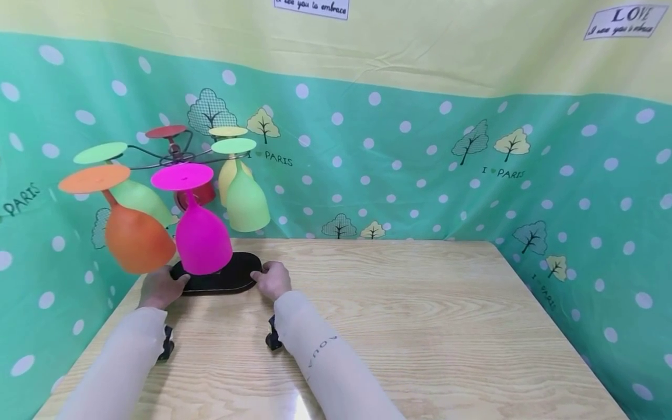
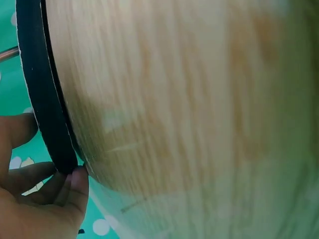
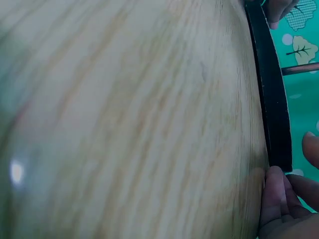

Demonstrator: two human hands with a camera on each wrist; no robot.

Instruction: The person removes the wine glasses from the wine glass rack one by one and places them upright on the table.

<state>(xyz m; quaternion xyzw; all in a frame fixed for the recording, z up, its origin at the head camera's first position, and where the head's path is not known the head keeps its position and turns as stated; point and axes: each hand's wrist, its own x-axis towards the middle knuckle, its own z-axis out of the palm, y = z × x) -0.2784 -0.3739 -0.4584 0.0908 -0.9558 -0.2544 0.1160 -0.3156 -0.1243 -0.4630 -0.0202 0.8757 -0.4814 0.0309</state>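
A black oval base (image 1: 231, 273) of a goblet rack lies at the left part of the table, with my hands at its two ends. My left hand (image 1: 160, 286) grips the left end, thumb over the top and fingers at the lower edge. At the right end, my right hand (image 1: 274, 280) holds the rim, its fingers low against the tabletop in the right wrist view. Above the base, plastic goblets hang upside down from dark wire arms (image 1: 178, 158): an orange goblet (image 1: 137, 239), a magenta goblet (image 1: 202, 242), a green goblet (image 1: 248, 201) and several more behind them.
The wood-grain table (image 1: 409, 326) stretches to the right and toward me. Behind it and along both sides hangs a green dotted curtain (image 1: 388, 169) with a yellow top. Foot discs of the goblets, such as the orange disc (image 1: 94, 178), spread wide over the left side.
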